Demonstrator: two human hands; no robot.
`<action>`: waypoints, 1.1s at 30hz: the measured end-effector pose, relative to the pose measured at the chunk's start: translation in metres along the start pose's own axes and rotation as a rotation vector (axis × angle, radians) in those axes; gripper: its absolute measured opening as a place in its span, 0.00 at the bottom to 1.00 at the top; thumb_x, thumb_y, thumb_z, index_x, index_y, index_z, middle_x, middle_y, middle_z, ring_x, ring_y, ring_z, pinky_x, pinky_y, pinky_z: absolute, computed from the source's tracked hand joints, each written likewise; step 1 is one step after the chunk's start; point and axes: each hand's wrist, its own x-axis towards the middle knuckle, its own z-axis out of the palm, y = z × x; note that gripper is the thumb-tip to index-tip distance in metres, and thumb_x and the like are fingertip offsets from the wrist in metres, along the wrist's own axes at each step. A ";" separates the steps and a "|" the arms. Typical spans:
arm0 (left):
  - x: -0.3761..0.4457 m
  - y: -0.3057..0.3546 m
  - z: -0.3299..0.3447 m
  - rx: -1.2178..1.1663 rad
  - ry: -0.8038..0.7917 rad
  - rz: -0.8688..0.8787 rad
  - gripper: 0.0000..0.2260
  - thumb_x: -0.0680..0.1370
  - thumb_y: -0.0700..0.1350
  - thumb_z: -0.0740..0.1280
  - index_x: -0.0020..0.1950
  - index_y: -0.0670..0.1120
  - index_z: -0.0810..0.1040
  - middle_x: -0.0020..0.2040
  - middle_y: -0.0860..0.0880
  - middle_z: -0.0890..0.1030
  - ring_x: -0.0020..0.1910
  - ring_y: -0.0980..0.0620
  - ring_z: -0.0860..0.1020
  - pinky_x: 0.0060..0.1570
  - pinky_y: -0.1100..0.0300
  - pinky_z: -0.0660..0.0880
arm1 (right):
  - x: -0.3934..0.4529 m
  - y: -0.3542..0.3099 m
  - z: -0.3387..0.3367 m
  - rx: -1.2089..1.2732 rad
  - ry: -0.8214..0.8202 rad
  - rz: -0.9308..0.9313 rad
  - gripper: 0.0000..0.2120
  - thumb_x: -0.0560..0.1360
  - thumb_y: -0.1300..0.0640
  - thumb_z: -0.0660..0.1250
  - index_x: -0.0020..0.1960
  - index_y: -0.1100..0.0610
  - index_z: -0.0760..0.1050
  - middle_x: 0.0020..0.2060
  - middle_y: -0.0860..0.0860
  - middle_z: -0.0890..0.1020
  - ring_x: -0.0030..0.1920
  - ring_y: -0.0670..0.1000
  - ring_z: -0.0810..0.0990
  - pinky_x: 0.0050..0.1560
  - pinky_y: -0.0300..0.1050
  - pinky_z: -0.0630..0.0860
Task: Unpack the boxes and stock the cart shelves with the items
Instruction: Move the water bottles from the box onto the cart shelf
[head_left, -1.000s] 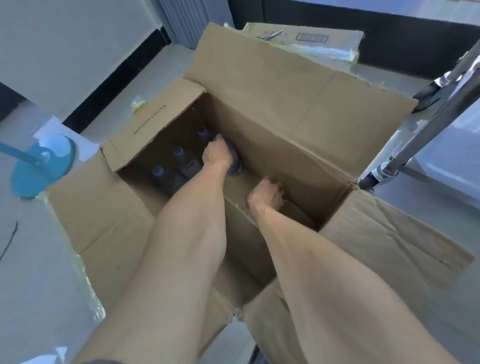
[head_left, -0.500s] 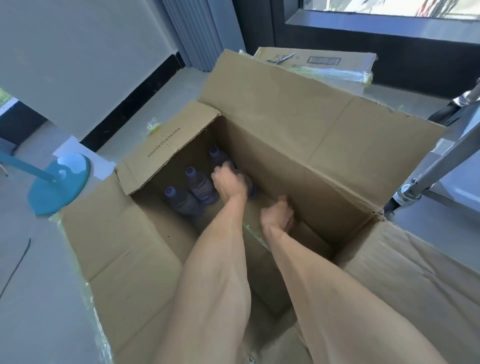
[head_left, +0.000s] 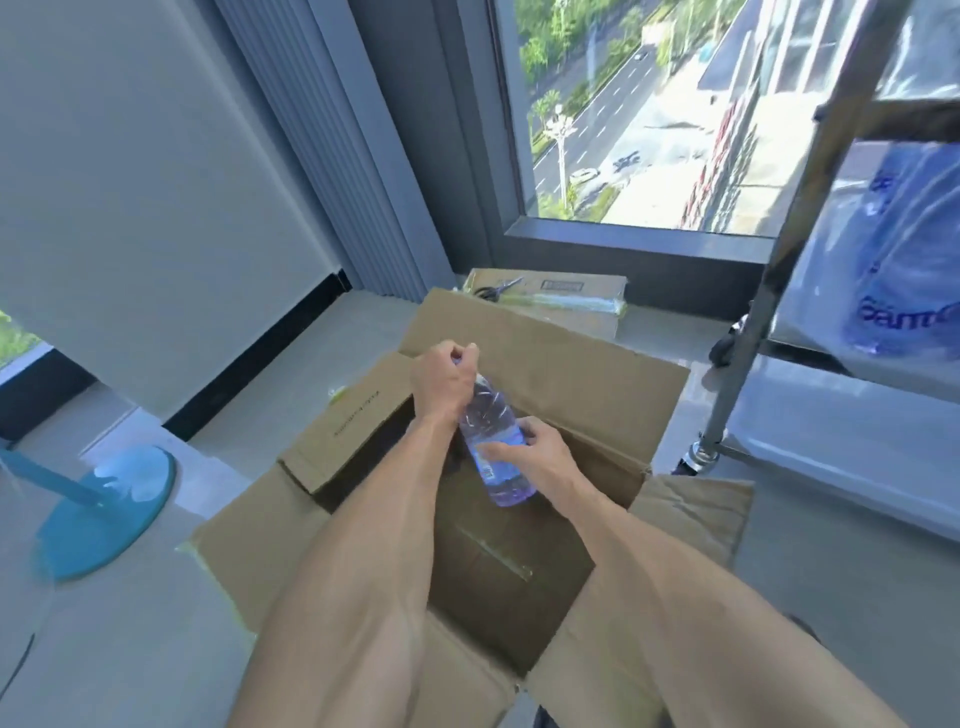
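Lifting out of the box (head_left: 545, 374), the bottle (head_left: 493, 441) has cleared the rim at frame centre, left hand (head_left: 447, 382) gripping its neck, right hand (head_left: 530, 454) clasping its body; cart (head_left: 852, 447) next.

bottles: 1 (head_left: 492, 444) | boxes: 2 (head_left: 545, 364) (head_left: 566, 301) | carts: 1 (head_left: 852, 447) | hands: 2 | scissors: perhaps 1 (head_left: 496, 288)

Matt cardboard box (head_left: 597, 395), clear glossy plastic bottle (head_left: 493, 441)
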 end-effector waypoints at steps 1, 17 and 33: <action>0.003 0.020 -0.008 -0.031 -0.044 0.011 0.15 0.77 0.51 0.68 0.34 0.45 0.76 0.30 0.50 0.76 0.33 0.50 0.75 0.35 0.57 0.67 | -0.010 -0.013 -0.009 0.107 -0.065 0.038 0.24 0.62 0.49 0.79 0.54 0.57 0.79 0.47 0.53 0.84 0.44 0.51 0.84 0.49 0.48 0.80; -0.147 0.284 0.045 -0.648 -0.881 -0.008 0.10 0.81 0.44 0.66 0.54 0.37 0.79 0.46 0.40 0.81 0.43 0.45 0.80 0.42 0.56 0.78 | -0.198 -0.081 -0.209 0.667 0.261 -0.112 0.16 0.77 0.48 0.67 0.53 0.61 0.79 0.46 0.59 0.84 0.45 0.58 0.84 0.50 0.51 0.82; -0.482 0.396 0.287 -0.410 -1.161 -0.156 0.18 0.83 0.54 0.55 0.43 0.45 0.76 0.32 0.48 0.82 0.27 0.52 0.78 0.30 0.64 0.68 | -0.391 0.049 -0.513 0.737 1.190 -0.141 0.27 0.65 0.35 0.74 0.48 0.56 0.75 0.41 0.51 0.79 0.43 0.54 0.79 0.45 0.45 0.74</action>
